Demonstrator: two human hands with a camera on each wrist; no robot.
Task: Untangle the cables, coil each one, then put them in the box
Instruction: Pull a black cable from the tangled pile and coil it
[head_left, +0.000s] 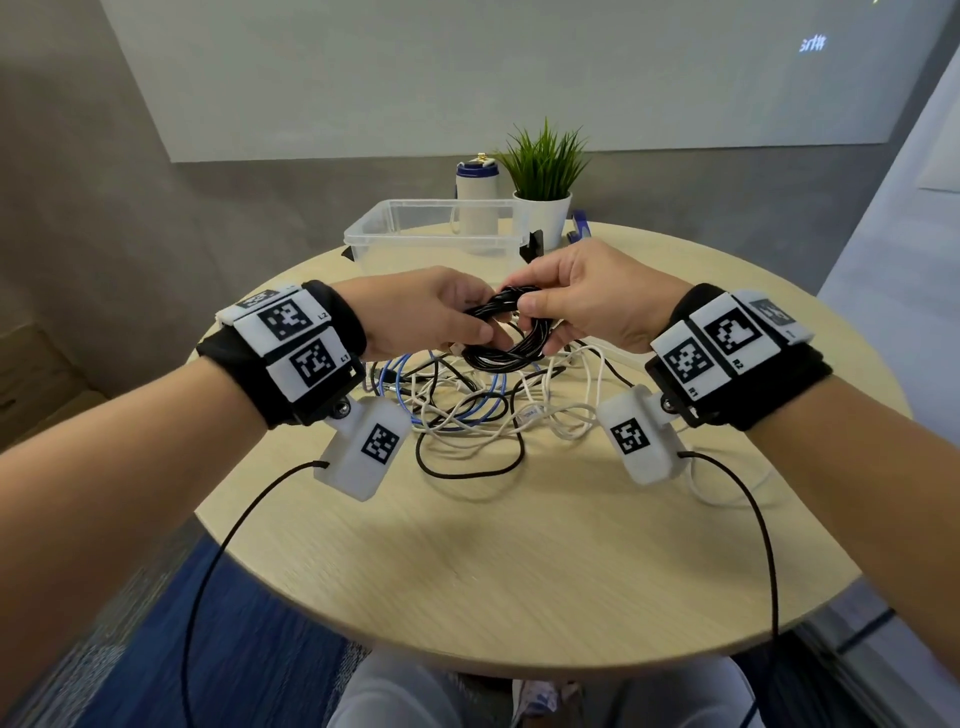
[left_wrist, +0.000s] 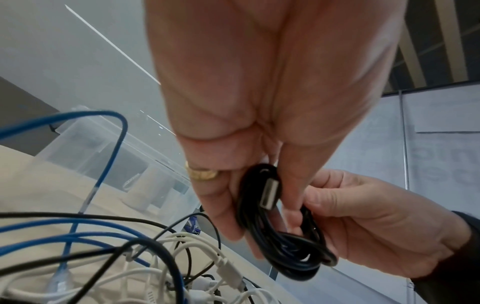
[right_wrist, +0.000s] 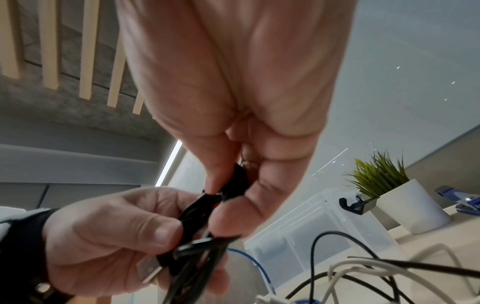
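Two hands, the left hand and right hand, pinch one black cable coil with curled fingers above the tangled cables at mid-table, bare wood stretching toward the near edge; the clear box stands behind, near the far rim. Only the left wrist view shows the coil's USB plug, pointing down along the hanging loop

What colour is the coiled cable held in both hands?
Black: the coiled round cable shows best in the head view.
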